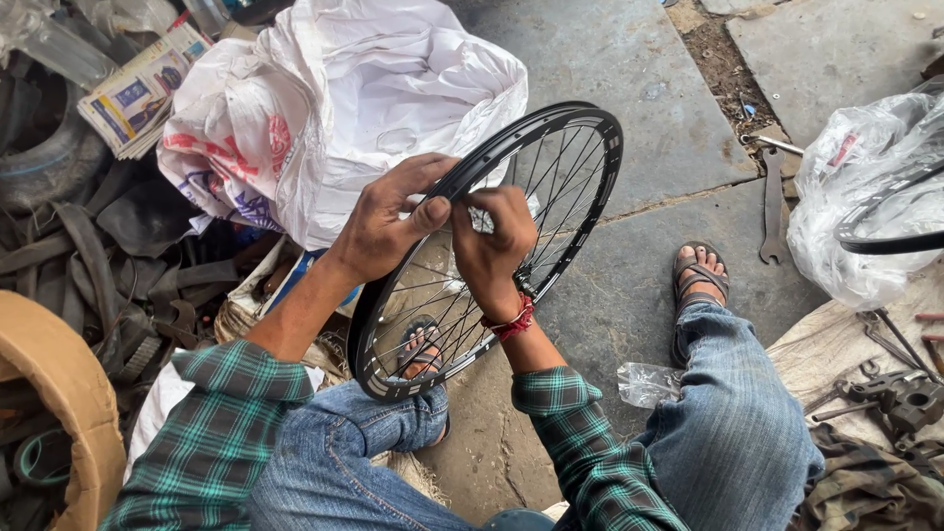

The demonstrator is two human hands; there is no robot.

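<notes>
A black bike wheel (551, 157) stands up on its edge between the person's knees. Its bottom rests near the left foot in a sandal (421, 346). Thin metal spokes (433, 315) cross inside the rim.

The left hand (385, 221) is on the near side of the rim, with the fingers curled over the top and the thumb pressing toward the other hand. The right hand (500, 246) is pinched shut on something small and shiny (481, 219) by the spokes. What that small thing is cannot be told. A red thread band (515, 320) goes round the right wrist.

The person wears a green checked shirt (221, 433) and blue jeans (733, 423). The right foot (699, 272) sits on the grey stone floor (649, 128).

Behind the wheel lies a big white sack (334, 98). Old rubber tubes (88, 256) are piled at the left edge of the floor. A flat spanner (772, 211) lies on the floor to the right, next to a clear plastic bag (865, 187) with another black rim (885, 241) in it. More tools (900, 393) lie in the right corner.
</notes>
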